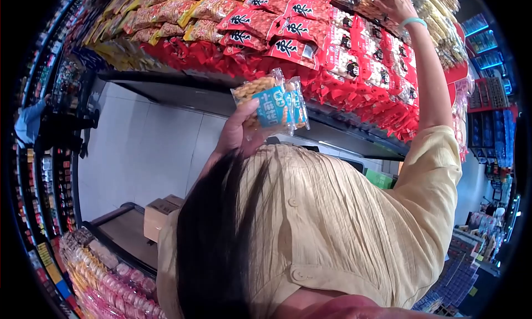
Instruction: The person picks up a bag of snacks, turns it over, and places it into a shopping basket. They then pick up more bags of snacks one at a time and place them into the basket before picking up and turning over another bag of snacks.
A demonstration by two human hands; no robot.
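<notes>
My left hand (239,129) is closed on a few small clear packets of twisted snacks (270,105) with blue labels, in front of my chest. My right hand (394,4) reaches up to the top of the display, over clear bags of brown stick-like snacks (363,2). Its fingers are spread and look to rest on or just above the bags; the contact is hard to make out. Below that hand lie red-and-white bags (370,53), and left of them red bags with a large dark character (288,28).
Yellow-and-red snack bags (160,14) fill the display's left part. A cardboard box (160,216) stands at the lower left, by a shelf of pink packets (119,280). Another person (33,122) is at the far left, beside tall shelves. Blue-lit shelves (481,39) stand at the right.
</notes>
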